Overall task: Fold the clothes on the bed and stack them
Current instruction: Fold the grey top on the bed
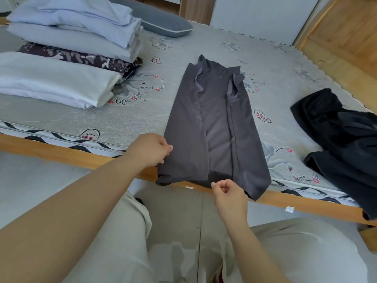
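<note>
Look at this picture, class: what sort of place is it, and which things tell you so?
Most likely a bedroom at home. A wide mattress with a flower print lies on a wooden bed frame, a grey pillow sits at its far end, and folded bedding is stacked on it.

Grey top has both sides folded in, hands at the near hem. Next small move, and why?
Probably lift the hem and fold it up toward the collar. The grey top lies as a long strip, both sides turned in, its near end hanging over the bed edge. The left hand pinches its left edge; the right hand is at the hem, grip unclear.
</note>
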